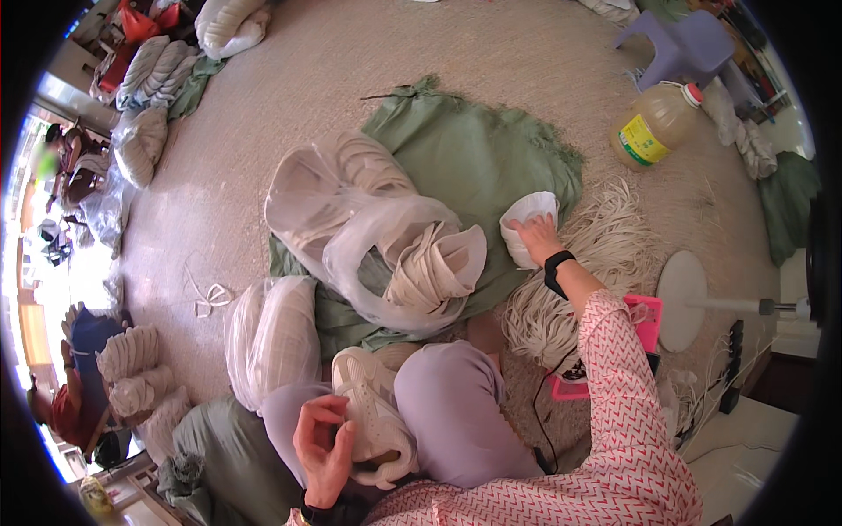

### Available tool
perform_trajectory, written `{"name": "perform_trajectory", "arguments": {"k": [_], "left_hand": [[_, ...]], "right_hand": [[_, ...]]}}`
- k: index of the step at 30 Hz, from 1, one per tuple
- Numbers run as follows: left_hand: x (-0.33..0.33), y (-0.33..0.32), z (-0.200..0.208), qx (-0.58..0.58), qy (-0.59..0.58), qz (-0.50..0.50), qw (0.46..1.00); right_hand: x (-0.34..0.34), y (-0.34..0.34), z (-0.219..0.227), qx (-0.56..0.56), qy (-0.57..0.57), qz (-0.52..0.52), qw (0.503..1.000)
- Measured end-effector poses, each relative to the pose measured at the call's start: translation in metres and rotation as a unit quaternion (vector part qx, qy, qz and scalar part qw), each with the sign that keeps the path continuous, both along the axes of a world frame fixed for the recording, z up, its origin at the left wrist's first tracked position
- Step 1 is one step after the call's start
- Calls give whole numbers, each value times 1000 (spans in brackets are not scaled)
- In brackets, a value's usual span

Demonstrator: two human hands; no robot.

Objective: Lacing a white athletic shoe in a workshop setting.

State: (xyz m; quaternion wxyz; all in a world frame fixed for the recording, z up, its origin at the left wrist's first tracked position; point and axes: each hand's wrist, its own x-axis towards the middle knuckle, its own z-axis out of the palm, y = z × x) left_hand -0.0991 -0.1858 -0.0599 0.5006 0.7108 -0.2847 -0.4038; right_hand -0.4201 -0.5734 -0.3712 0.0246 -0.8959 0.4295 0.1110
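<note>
A white shoe (373,416) rests between my knees, its toe pointing away from me. My left hand (324,447) is just left of it, fingers loosely curled with a gap to the thumb and nothing visible in them. Out to the right, my right hand (537,235) grips the edge of a white, curved, cup-like piece (529,210) on the green cloth (456,140). Left of that piece, a stack of nested beige-white curved pieces (438,267) pokes out of a clear plastic bag (351,254). White laces (605,237) lie in a heap beside my right forearm.
A wrapped bundle (272,342) leans by my left knee. To the far right stand a yellow-labelled jug (656,127), a purple stool (680,48) and a round white fan base (682,298). A pink tray (647,323) and a black cable (544,421) are near my right arm. People sit at far left.
</note>
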Motion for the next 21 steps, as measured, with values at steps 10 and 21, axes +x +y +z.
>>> {"name": "perform_trajectory", "arguments": {"k": [10, 21], "left_hand": [[-3, 16, -2, 12, -44, -56, 997], [-8, 32, -4, 2, -162, -69, 984]], "right_hand": [[5, 24, 46, 33, -100, -4, 994], [96, 113, 260, 208, -419, 74, 881]]}}
